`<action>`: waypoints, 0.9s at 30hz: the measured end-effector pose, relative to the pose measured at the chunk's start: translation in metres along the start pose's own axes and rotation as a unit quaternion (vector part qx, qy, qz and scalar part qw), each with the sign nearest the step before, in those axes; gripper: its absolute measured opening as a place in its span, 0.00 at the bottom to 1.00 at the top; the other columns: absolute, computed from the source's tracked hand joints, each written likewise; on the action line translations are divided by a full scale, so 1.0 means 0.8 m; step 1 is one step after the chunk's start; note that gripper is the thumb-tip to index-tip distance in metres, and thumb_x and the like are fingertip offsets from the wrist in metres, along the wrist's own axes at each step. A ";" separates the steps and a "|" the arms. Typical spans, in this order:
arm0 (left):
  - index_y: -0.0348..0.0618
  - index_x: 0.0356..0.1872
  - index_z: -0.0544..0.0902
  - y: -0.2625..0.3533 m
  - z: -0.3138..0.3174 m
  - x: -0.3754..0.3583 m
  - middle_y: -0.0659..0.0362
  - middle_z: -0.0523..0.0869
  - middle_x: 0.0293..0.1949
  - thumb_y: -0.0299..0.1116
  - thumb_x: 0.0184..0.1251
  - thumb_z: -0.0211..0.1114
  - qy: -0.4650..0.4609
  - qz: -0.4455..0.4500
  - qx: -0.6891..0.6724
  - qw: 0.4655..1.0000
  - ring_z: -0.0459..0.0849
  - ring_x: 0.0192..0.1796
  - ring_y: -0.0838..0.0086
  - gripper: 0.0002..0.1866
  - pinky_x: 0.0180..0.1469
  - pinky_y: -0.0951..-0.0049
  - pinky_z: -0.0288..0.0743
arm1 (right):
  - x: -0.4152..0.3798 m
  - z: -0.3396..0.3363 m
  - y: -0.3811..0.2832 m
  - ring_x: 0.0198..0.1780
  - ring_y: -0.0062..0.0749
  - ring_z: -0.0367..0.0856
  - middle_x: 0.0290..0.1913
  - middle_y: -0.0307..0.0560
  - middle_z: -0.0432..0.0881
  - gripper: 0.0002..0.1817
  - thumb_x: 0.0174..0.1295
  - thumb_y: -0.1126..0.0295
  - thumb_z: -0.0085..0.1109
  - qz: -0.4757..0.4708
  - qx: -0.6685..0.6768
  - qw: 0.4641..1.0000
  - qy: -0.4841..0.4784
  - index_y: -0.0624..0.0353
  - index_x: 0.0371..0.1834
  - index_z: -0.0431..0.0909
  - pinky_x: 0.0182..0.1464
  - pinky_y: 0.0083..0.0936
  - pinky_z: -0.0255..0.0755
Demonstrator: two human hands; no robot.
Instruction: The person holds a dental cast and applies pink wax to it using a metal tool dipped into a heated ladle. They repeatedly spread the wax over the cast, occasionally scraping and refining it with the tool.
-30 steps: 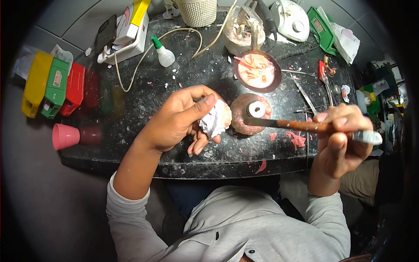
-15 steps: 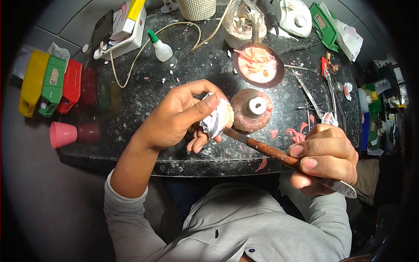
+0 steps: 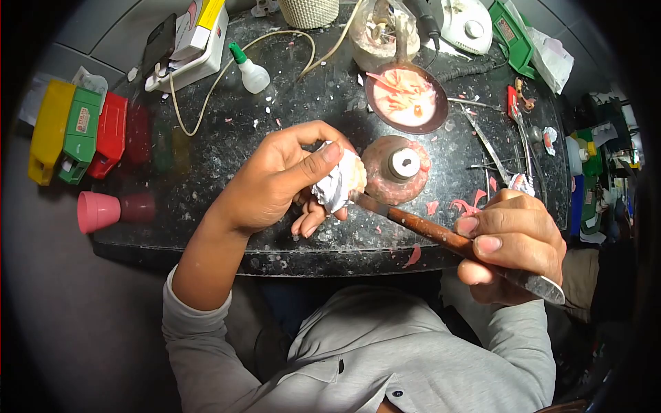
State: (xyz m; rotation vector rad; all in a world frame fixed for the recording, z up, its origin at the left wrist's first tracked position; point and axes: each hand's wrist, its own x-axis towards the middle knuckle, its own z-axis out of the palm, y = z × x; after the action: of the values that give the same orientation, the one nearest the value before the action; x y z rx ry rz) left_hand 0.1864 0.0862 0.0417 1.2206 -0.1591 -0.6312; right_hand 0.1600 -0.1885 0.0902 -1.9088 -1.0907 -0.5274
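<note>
My left hand (image 3: 279, 175) grips a small white plaster piece that looks like a dental cast (image 3: 335, 180), thumb on top, with a cream-coloured side facing right. In my right hand (image 3: 513, 248) is a wax knife (image 3: 430, 230) with a brown wooden handle and metal at both ends. Its far blade end touches or nearly touches the cast's lower right side. Just beyond the blade stands a round, wax-smeared spirit lamp (image 3: 396, 175) with a white wick collar. Fingers of my left hand partly hide the cast.
A small pan (image 3: 441, 113) of pink wax sits behind the lamp. Wax scraps (image 3: 468, 205) and metal tools (image 3: 485, 141) lie to the right. A green-capped bottle (image 3: 253, 76), a cable (image 3: 184, 124) and a pink cup (image 3: 98, 212) are on the left.
The cast and the knife tip have shifted very slightly left in my hands. The knife's near end has tipped slightly. Both grips stay the same.
</note>
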 end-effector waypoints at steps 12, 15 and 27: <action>0.32 0.50 0.76 -0.002 -0.004 0.000 0.44 0.87 0.29 0.40 0.82 0.54 -0.003 -0.002 0.001 1.000 0.77 0.12 0.76 0.16 0.12 0.81 0.67 | 0.003 0.004 0.000 0.29 0.26 0.85 0.30 0.39 0.87 0.19 0.44 0.65 0.85 0.050 -0.032 0.996 0.064 0.53 0.36 0.85 0.31 0.22 0.77; 0.32 0.50 0.76 -0.002 -0.004 0.000 0.45 0.87 0.29 0.40 0.82 0.54 -0.011 -0.001 -0.003 1.000 0.77 0.13 0.76 0.16 0.12 0.81 0.66 | 0.004 0.000 -0.003 0.29 0.26 0.85 0.28 0.39 0.87 0.18 0.45 0.65 0.85 0.048 -0.039 0.997 0.049 0.54 0.36 0.85 0.32 0.22 0.77; 0.28 0.54 0.73 -0.004 -0.007 0.001 0.46 0.86 0.32 0.39 0.83 0.50 -0.007 0.012 -0.003 1.000 0.85 0.20 0.73 0.19 0.13 0.82 0.73 | -0.002 -0.006 0.009 0.26 0.26 0.84 0.25 0.41 0.85 0.15 0.55 0.63 0.79 0.032 0.053 0.996 0.061 0.57 0.37 0.83 0.31 0.21 0.75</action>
State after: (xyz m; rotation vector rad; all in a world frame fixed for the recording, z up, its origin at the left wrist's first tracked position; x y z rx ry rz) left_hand 0.1881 0.0899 0.0372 1.2078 -0.1840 -0.6190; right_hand 0.1656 -0.1951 0.0884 -1.7887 -0.9580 -0.5313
